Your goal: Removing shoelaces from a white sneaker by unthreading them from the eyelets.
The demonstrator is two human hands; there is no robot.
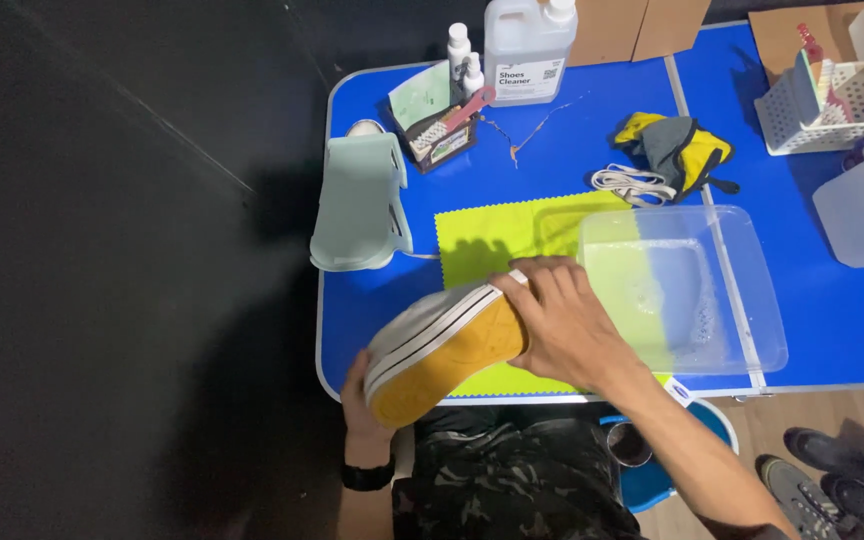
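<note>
A white sneaker (422, 330) with a tan-yellow sole (447, 362) is tipped on its side over the near edge of the blue table (562, 150). My left hand (360, 405) grips its heel end from below. My right hand (557, 322) lies over the toe end of the sole, fingers curled on the rim. Under the shoe is a lime-green cloth (497, 235). Just right of my right hand stands a clear plastic tub (742, 290) with soapy water.
A pale green shoe stand (360, 205) sits at the table's left edge. At the back are a white cleaner jug (527, 45), small bottles, a brush box (442, 135), laces (634, 184), a yellow-grey cloth (677, 148) and a white basket (824, 105). A blue bucket (652, 470) stands below.
</note>
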